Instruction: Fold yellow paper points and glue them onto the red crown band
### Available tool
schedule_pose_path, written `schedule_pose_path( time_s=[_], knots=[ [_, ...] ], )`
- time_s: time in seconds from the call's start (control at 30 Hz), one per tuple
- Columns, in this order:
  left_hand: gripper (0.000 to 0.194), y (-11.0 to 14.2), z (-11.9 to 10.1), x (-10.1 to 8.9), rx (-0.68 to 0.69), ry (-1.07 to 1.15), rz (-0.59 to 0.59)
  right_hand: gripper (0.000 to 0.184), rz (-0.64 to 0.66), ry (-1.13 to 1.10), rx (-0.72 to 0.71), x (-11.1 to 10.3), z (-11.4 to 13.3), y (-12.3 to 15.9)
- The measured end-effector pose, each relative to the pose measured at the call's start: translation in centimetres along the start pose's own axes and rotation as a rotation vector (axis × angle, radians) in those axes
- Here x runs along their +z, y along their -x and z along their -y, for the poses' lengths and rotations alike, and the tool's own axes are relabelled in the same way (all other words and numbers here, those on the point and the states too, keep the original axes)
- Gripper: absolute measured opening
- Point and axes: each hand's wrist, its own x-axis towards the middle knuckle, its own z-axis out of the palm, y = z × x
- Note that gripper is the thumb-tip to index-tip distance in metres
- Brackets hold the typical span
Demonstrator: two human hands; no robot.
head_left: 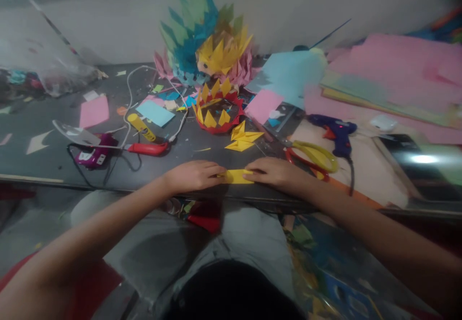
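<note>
A small yellow strip of folded paper [237,176] lies at the table's front edge between my hands. My left hand [195,174] pinches its left end, fingers pressed together. On its right end, the thumb and fingers of my right hand [276,174] are closed. Just beyond it rest a few folded yellow paper pieces [243,137]. Behind those stands a ring of red and yellow folded paper points [218,113]. Scissors with yellow and red handles [314,156] lie just past my right hand.
A blue glue gun [337,132] lies at right, near a phone [407,161]. To the left are a glue stick [141,127], a red-handled tool [149,148] and a purple power strip [96,155] with cords. A colourful folded-paper figure [209,36] stands at the back. Pink sheets [400,70] are stacked right.
</note>
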Motion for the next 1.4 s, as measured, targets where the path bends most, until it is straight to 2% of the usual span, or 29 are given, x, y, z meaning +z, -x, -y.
schedule_pose_path(
  time_s=[0.97, 1.27, 1.4],
  knots=[
    [0.028, -0.03, -0.07, -0.12, 0.024, -0.091, 0.012, 0.034, 0.022, 0.067, 0.005, 0.07, -0.04, 0.21],
    [0.028, 0.04, 0.11, -0.06, 0.042, -0.093, 0.024, 0.033, 0.015, 0.12, -0.058, 0.01, -0.17, 0.24],
    [0.026, -0.15, 0.04, -0.2, 0.017, -0.063, 0.049, 0.033, 0.01, 0.214, -0.183, -0.19, -0.26, 0.2]
  ],
)
